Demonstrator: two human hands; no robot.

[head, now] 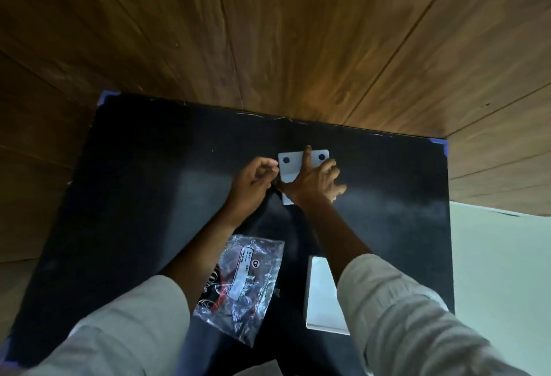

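A small white plate [288,170] with two dark round holes lies on the black table [143,184] near its far edge. My right hand [316,180] presses down on it, index finger straight between the two holes, other fingers spread. My left hand [253,180] sits at the plate's left edge with curled fingers, pinching something small that I cannot make out. A dark strip runs from under my hands toward me.
A clear plastic bag [244,289] with a white label and red and black wires inside lies between my forearms. A white flat box [323,295] sits under my right forearm. Wooden panelling [298,32] rises behind the table; pale floor [501,271] lies to the right.
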